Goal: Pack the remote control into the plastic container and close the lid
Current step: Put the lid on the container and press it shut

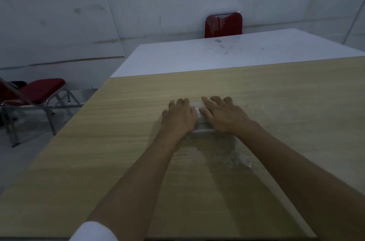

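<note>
A clear plastic container (199, 126) lies on the wooden table (122, 142), almost wholly covered by both hands. My left hand (180, 115) rests palm down on its left part, fingers spread. My right hand (222, 114) lies flat on its right part, fingers pointing away from me. Only a strip of the clear lid shows between the hands, plus its near rim. The remote control is not visible; whether it is inside cannot be told.
A white table (197, 55) butts against the far edge of the wooden one. A red chair (224, 24) stands behind it, and another red chair (37, 92) stands at the left. A whitish smear (235, 157) marks the wood near my right forearm.
</note>
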